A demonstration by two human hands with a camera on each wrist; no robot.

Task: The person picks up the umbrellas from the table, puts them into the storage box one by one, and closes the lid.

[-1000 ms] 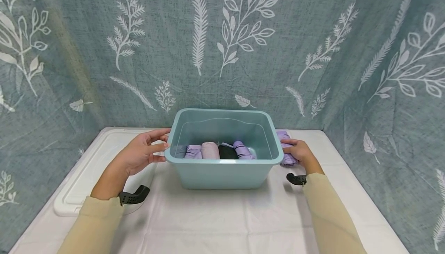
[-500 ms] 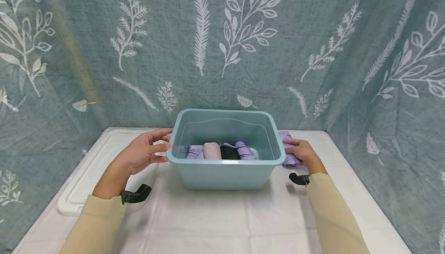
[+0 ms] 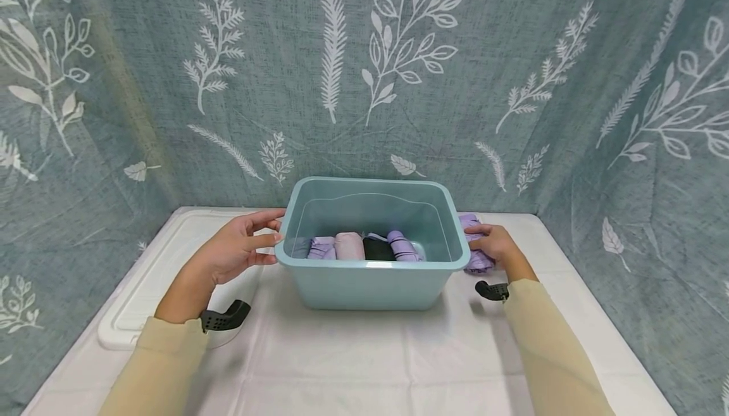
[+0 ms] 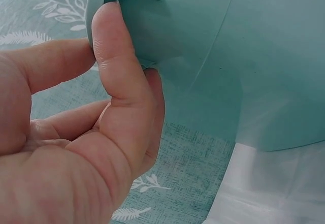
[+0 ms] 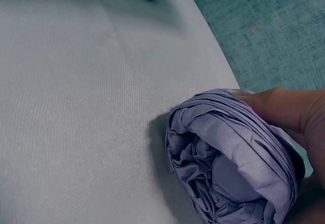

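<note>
A teal plastic bin [image 3: 370, 289] stands in the middle of the table. My left hand [image 3: 245, 248] grips its left rim; the left wrist view shows the thumb [image 4: 119, 66] and curled fingers at the rim. Beside the bin's right wall, my right hand [image 3: 494, 245] holds a rolled lavender cloth bundle [image 5: 233, 153], its pleated end in sight and its far side hidden by the hand. Inside the bin lie a lavender roll [image 3: 323, 248] at left, a pink roll [image 3: 349, 246], a black bundle [image 3: 378, 249] and another lavender roll [image 3: 403, 246].
A white lid [image 3: 137, 289] lies flat on the left of the table, partly under my left forearm. White cloth [image 3: 342, 365] covers the table. A teal curtain with white leaf prints [image 3: 285, 55] hangs behind the bin and along both sides.
The head view has shifted slightly, so everything sits a little further right in it. Both hands keep their places at the bin rim and the lavender bundle.
</note>
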